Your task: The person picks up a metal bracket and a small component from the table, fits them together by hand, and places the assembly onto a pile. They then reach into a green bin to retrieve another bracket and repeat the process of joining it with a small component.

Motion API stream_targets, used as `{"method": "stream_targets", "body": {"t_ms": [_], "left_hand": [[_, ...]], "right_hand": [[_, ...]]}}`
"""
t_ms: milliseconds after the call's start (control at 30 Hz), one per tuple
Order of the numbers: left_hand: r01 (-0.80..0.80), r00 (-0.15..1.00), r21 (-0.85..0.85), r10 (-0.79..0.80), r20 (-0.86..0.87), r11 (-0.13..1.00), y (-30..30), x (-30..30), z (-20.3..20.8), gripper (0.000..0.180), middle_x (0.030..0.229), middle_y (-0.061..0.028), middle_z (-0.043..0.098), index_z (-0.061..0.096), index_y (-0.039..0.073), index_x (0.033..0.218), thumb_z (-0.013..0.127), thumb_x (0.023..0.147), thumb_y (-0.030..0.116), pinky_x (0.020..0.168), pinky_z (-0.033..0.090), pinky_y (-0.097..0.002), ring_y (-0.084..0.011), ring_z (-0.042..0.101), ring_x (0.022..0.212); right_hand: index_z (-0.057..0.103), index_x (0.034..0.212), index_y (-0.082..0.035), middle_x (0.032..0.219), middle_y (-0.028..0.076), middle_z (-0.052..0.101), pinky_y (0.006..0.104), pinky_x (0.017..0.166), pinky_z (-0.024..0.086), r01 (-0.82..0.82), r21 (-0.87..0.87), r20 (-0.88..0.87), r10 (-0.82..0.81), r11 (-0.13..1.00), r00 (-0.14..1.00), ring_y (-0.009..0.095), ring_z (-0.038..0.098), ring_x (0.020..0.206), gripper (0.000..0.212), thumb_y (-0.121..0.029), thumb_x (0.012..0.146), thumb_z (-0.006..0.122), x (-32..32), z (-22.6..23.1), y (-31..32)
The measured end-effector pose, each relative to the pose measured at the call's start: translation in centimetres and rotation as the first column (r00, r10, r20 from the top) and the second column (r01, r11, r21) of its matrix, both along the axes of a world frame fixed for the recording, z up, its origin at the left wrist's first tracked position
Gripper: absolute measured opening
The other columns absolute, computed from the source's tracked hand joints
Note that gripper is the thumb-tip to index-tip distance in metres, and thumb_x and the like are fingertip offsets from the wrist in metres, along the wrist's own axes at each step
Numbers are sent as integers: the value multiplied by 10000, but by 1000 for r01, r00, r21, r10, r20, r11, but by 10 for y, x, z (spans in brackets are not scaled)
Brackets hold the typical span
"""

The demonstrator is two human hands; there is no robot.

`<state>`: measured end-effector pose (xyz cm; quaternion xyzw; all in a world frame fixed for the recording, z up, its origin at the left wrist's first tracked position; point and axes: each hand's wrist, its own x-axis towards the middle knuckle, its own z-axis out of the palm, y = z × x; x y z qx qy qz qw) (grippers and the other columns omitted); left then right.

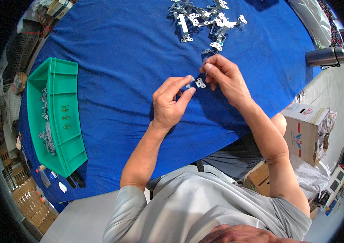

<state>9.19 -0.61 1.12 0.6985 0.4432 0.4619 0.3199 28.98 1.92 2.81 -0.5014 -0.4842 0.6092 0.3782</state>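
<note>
Evidently midway: both the left hand (171, 101) and right hand (224, 75) pinch one small metal bracket (200, 83), a loose pile of brackets (204, 20) waits on the counter (131, 48), and the green bin (58, 117) holds few.

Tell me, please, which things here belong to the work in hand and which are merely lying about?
In the work: small metal bracket, pinched between left hand and right hand; pile of metal brackets; green bin holding more metal parts.

Lying about: steel flask, cardboard box, black marker.

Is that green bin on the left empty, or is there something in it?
Not empty. The green bin holds a scatter of small grey metal parts along its far-left side; most of its floor is hidden by the near wall.
</note>
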Motion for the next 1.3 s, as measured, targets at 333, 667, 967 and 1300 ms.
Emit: {"method": "stream_targets", "body": {"t_ms": [333,667,967,1300], "left_hand": [[-132,922,-437,272,275,890,2,-1,-5,260,815,-43,691,692,-8,1129,670,950,180,476,414,-188,-28,525,583],[-135,958,-319,206,199,938,3,-4,-11,243,828,-32,683,709,-11,1097,718,907,140,580,442,-211,-53,554,670],[-54,988,-173,78,134,983,1,-2,0,282,954,-45,701,727,30,1099,758,818,27,655,446,-203,-64,571,751],[62,997,58,-64,42,996,3,-2,-6,316,966,-65,712,735,46,1078,777,768,-4,632,462,-219,-80,596,740]], "right_hand": [[635,992,12,777,27,650,254,592,480,-175,-5,142,174,985,975,74,570,671,218,-196,986,571,-5,6,-6],[633,980,13,764,46,657,266,590,496,-166,54,232,149,985,961,89,587,652,188,-169,969,588,-6,1,-7],[626,1024,12,765,31,626,265,598,510,-132,-1,188,130,991,974,94,587,664,174,-145,972,576,-2,-5,-5],[634,1066,-19,871,1,617,222,633,482,-126,-39,31,128,991,991,62,560,754,215,-215,1006,568,0,-3,-2]]}}
